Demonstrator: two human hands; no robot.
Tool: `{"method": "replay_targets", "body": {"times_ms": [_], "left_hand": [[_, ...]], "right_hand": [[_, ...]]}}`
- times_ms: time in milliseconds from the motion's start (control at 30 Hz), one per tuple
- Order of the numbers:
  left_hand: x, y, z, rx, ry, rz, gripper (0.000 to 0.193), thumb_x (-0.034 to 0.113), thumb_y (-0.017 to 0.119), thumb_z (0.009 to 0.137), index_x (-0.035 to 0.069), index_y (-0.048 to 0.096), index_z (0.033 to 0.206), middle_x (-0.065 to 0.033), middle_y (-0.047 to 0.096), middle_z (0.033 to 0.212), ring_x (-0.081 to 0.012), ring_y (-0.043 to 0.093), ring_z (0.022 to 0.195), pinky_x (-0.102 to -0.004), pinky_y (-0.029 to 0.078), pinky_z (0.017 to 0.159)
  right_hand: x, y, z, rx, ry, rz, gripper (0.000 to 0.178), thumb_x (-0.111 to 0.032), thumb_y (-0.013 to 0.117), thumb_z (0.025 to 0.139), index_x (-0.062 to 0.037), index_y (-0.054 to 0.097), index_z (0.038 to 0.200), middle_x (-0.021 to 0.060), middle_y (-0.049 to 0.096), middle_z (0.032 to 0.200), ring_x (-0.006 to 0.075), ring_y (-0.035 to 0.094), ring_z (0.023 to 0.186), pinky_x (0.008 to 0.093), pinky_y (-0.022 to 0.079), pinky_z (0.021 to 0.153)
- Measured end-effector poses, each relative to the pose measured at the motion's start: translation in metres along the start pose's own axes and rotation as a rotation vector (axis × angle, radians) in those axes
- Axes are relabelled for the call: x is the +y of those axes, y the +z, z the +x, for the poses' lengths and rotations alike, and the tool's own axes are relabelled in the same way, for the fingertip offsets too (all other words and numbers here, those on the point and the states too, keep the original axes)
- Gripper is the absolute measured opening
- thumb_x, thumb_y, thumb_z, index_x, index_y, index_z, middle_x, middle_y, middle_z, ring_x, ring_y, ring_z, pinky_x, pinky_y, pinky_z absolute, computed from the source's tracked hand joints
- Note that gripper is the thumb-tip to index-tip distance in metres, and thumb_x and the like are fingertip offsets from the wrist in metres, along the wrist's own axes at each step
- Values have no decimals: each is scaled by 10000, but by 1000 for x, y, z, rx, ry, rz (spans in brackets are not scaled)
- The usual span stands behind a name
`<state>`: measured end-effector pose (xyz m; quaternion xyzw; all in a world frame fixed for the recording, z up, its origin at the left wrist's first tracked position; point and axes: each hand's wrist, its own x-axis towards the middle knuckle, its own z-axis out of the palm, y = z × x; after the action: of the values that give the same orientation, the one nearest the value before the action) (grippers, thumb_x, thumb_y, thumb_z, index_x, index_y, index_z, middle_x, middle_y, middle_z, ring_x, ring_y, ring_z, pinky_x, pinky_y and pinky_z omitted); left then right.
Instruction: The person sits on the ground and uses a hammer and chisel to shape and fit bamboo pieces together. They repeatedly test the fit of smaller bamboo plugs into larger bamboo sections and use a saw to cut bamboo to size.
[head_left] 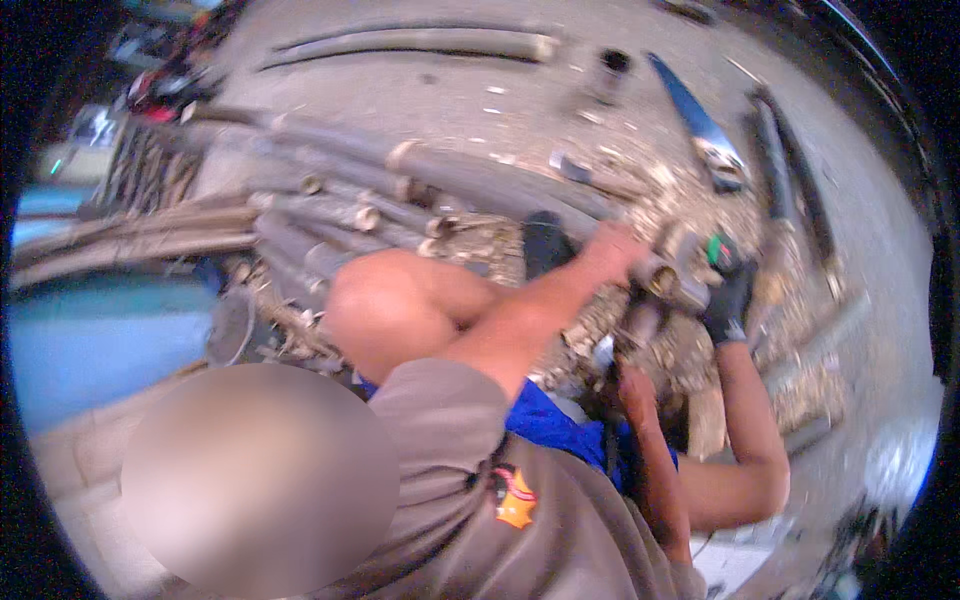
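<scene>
My left arm reaches across to a short bamboo piece (658, 279) with a hollow end, lying among pale shavings. My left hand (613, 252) appears closed on that piece, its fingers blurred. Nearer to me, my right hand (635, 390) is closed around something dark that I cannot make out. A pale, shiny patch shows just beyond this hand, too smeared to name. Another bamboo piece (690, 290) lies between the hollow end and my right foot, which is in a black shoe (730, 300). My left foot (545, 243), also in black, is beyond my left knee.
Several long bamboo poles (480, 185) lie to the left. A handsaw (705, 135) rests on the ground at the far right, near a dark-mouthed upright cylinder (608, 75). More poles (785, 170) lie beyond my right foot. Wood shavings (640, 185) cover the ground around my hands.
</scene>
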<state>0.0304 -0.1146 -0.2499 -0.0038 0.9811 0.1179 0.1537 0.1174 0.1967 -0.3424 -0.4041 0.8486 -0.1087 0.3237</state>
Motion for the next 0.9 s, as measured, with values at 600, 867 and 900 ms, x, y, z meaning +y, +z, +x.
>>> {"method": "replay_targets", "body": {"times_ms": [600, 867, 900], "left_hand": [[2, -17, 0, -54, 48, 52, 931, 535, 863, 620, 170, 499, 1395, -132, 615, 1293, -362, 575, 1213, -551, 450, 999], [2, -19, 7, -83, 188, 0, 947, 491, 835, 676, 122, 441, 1454, -163, 589, 1338, -371, 595, 1200, -481, 508, 967], [0, -18, 6, -80, 206, 15, 932, 458, 834, 692, 117, 434, 1461, -162, 583, 1346, -371, 591, 1208, -479, 509, 970]], "right_hand": [[-64, -167, 0, 187, 346, 854, 756, -380, 664, 851, 73, 439, 1412, 342, 608, 1258, 453, 597, 1197, 478, 453, 1042], [-66, -143, 34, 121, 237, 862, 470, -358, 638, 863, 26, 564, 1123, 268, 658, 982, 412, 639, 925, 494, 497, 859], [-69, -145, 38, 129, 221, 901, 453, -355, 640, 868, 24, 568, 1106, 244, 661, 947, 382, 642, 887, 484, 500, 842]]}}
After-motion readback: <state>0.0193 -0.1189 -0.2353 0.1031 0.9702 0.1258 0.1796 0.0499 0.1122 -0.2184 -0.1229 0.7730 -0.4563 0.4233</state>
